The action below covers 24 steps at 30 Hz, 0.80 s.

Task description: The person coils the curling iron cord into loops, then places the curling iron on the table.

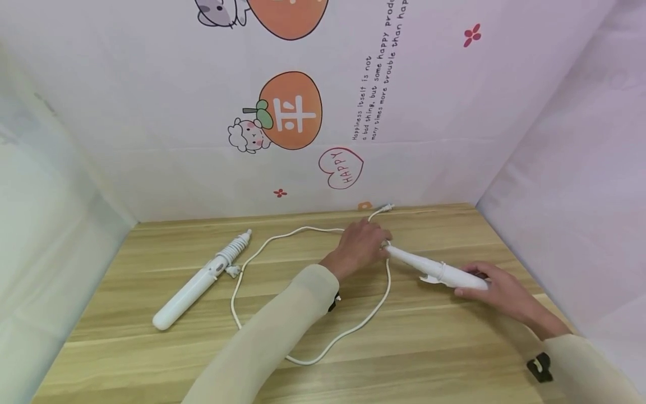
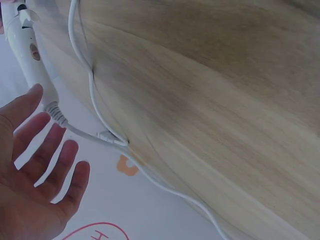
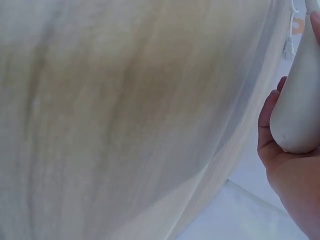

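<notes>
A white curling iron (image 1: 416,260) is held slantwise over the right of the table. My right hand (image 1: 499,289) grips its thick rounded end, and in the right wrist view the fingers curl round that end (image 3: 297,107). At the narrow cord end is my left hand (image 1: 359,244). The left wrist view shows its fingers (image 2: 67,155) spread and relaxed, the thumb tip right at the handle beside the ribbed cord sleeve (image 2: 55,114). From there the white cord (image 1: 348,334) runs in a wide loop over the table, partly under my left forearm.
A second white curling iron (image 1: 187,297) lies at the left, its cord (image 1: 234,248) wound round the handle and its plug (image 1: 232,271) beside it. The loose cord's plug (image 1: 387,207) lies by the printed back wall (image 1: 414,168). White sheets (image 1: 565,168) flank the wooden table (image 1: 429,348).
</notes>
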{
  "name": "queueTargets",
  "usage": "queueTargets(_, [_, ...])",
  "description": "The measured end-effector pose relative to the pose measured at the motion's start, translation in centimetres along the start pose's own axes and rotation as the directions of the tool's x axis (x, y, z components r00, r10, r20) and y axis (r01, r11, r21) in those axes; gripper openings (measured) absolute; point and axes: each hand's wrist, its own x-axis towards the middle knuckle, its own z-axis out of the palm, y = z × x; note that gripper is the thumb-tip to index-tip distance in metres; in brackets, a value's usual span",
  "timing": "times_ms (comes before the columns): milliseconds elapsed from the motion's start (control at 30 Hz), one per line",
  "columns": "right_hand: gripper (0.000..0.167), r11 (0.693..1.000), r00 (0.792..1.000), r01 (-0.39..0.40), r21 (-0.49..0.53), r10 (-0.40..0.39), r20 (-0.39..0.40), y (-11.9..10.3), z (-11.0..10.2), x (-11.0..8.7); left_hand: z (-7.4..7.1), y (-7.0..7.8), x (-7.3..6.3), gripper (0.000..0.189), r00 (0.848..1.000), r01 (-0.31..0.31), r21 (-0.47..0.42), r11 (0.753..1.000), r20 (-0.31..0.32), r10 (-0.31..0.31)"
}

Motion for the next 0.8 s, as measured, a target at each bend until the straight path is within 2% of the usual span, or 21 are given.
queueTargets(167, [0.051,1.000,1.000,0.012,0.016,-0.012,-0.004,-0.4,-0.1,0.2,0.0,-0.3,-0.5,0.026,0.999,-0.039,-0.083,0.996,0.019,0.041])
queueTargets(433, [0.048,0.999,1.000,0.028,0.031,-0.027,-0.008,-1.5,0.0,0.4,0.3,-1.4,-1.6,0.016,0.996,-0.087,-0.190,0.978,0.006,0.090])
queueTargets(600, [0.049,0.997,0.996,0.081,0.016,-0.080,-0.038,-2.5,0.1,0.8,0.1,-2.4,-2.7,0.022,0.995,-0.091,-0.234,0.968,0.021,0.099])
queueTargets(800, [0.050,0.990,0.988,0.143,-0.006,-0.143,-0.062,-4.3,-0.1,1.5,-1.0,-3.5,-4.7,0.028,0.996,-0.087,-0.258,0.962,-0.001,0.090])
